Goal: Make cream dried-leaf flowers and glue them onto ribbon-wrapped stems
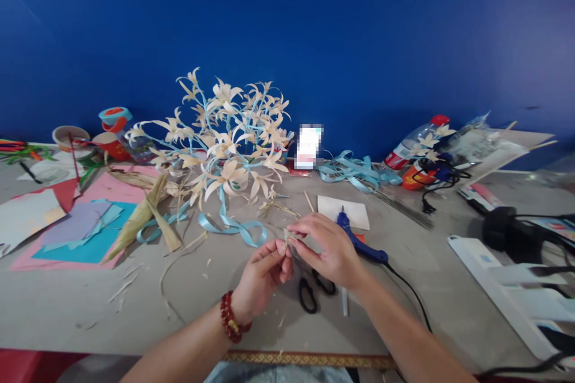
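My left hand (pixel 268 266), with a red bead bracelet (pixel 230 318) on its wrist, pinches a small pale piece of husk (pixel 286 239) between thumb and fingertips. My right hand (pixel 330 248) meets it from the other side, thumb and fingers closed around the upper end of the same piece. Fingertips hide much of it. Below the hands lie scissors with black handles (pixel 308 296), their blades covered from view. Just right of my right hand, a blue glue gun (pixel 359 239) rests across a white card (pixel 362 215). A clear glue stick (pixel 344 302) lies beneath my right wrist.
Husk flowers (pixel 233 173) on blue-wrapped stems stand behind the hands. Blue ribbon (pixel 348 170), corn husks (pixel 148 209) and coloured paper (pixel 85 230) lie about. A power strip (pixel 498 287) with cables is at right. A bottle (pixel 415 143) leans near the blue wall.
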Tool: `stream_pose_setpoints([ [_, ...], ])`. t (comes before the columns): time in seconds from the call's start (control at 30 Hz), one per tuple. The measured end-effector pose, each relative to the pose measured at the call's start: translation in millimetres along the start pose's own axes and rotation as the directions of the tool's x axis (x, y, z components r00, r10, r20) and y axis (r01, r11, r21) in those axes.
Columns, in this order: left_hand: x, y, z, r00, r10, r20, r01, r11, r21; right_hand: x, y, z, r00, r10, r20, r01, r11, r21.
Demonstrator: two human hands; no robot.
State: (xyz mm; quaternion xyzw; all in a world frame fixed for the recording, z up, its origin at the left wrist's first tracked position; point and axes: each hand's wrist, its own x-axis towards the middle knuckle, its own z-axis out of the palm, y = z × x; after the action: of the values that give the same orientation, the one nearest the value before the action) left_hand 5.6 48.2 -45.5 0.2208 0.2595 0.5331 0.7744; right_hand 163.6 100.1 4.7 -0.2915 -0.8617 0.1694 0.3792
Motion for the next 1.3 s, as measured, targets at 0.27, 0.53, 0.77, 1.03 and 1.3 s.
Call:
stream_pose_setpoints([
  [0.27, -1.9, -0.2, 1.1, 0.999, 0.051, -0.014, -0.05, 0.998, 0.046, -1.7, -2.8, 0.4, 0.993, 0.119, -0.017, -0.115, 0.983, 0.14],
  [0.53, -4.9, -4.3, -2.4, 0.985, 0.164, -0.043, -0.155, 0.973, 0.172, -1.8, -0.4, 0.6, 0.984, 0.162, 0.068, -0.176, 0.9, 0.4],
  [0.77, -7.3, -7.7, -7.0, 0.966, 0.258, 0.008, -0.251, 0.931, 0.267, -2.3, -1.5, 1.8, 0.98, 0.145, 0.136, -0.194, 0.851, 0.487],
  [1.03, -9.0, -7.4, -7.0, 0.96, 0.278, 0.03, -0.272, 0.904, 0.331, -2.6, -2.9, 0.9, 0.983, 0.121, 0.136, -0.171, 0.868, 0.465],
  [1.3, -8.6, -6.0, -5.7, 0.961, 0.276, 0.012, -0.263, 0.903, 0.34, 0.0, -5.9, -0.2, 0.984, 0.11, 0.14, -0.164, 0.867, 0.471],
])
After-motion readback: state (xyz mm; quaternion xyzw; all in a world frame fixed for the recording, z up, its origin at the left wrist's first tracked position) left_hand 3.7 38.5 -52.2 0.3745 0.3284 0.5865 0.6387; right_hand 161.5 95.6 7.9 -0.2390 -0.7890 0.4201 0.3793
